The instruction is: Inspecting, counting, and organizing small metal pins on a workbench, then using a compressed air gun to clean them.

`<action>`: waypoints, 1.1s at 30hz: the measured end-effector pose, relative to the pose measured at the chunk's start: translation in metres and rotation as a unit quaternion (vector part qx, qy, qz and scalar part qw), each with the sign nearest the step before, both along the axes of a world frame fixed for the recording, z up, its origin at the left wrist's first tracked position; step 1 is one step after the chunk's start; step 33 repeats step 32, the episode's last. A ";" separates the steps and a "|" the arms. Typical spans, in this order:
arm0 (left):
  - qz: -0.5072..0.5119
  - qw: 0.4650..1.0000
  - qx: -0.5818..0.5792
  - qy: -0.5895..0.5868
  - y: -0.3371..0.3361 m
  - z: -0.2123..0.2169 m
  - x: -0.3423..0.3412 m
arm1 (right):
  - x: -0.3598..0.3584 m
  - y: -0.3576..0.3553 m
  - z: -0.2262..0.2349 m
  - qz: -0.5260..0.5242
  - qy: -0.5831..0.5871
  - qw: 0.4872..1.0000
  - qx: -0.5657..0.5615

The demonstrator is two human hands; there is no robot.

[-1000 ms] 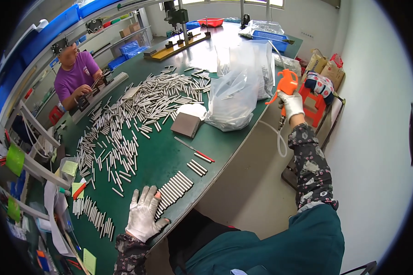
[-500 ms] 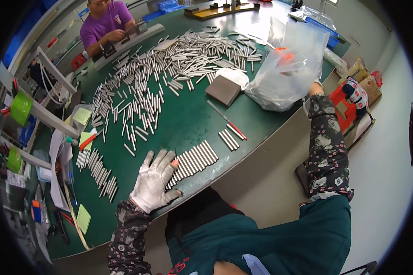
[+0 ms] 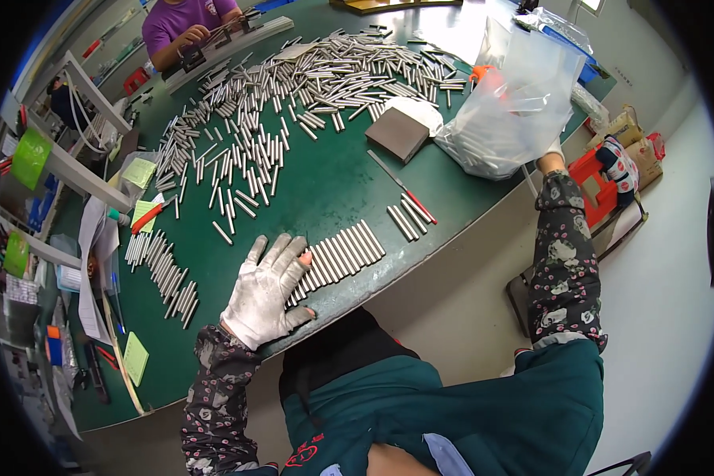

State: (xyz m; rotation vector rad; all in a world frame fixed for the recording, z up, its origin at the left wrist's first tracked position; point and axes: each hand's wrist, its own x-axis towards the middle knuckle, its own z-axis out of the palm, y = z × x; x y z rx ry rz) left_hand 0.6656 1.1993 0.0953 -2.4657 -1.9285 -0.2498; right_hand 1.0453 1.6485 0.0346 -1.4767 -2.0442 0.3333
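Note:
My left hand [image 3: 263,292], in a white glove with bare fingertips, lies flat with fingers spread at the left end of a neat row of metal pins [image 3: 343,252]. Its palm rests near the table's front edge. Far to the right, my right hand [image 3: 553,161] reaches the near side of a clear plastic bag [image 3: 504,119]. Its fingers are hidden by the bag, so its grip cannot be made out. Elongated pale shapes show through the bag's bottom. Beside the row lie several separate pins [image 3: 408,219] and a red-handled file [image 3: 420,208].
A large heap of loose pins [image 3: 333,75] covers the far green table [image 3: 317,178]. A brown block [image 3: 398,135] sits by a white cloth. More pins [image 3: 163,270] and orange-handled pliers [image 3: 147,217] are at left. A co-worker in purple [image 3: 178,32] handles a fixture.
The whole view has shifted, with the table's contents a little higher in the picture. The bag's sides have changed shape slightly. My left hand stays beside the row.

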 end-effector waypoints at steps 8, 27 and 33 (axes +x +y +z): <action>-0.021 0.994 0.056 -0.089 -0.004 -0.007 -0.010 | -0.012 -0.106 0.013 -0.057 0.109 0.971 0.207; 0.121 0.943 0.243 -0.195 -0.043 -0.014 -0.031 | -0.145 -0.304 0.048 0.122 -0.115 0.972 0.162; 0.114 0.941 0.232 -0.219 -0.040 -0.016 -0.031 | -0.147 -0.306 0.044 0.175 -0.054 0.973 0.142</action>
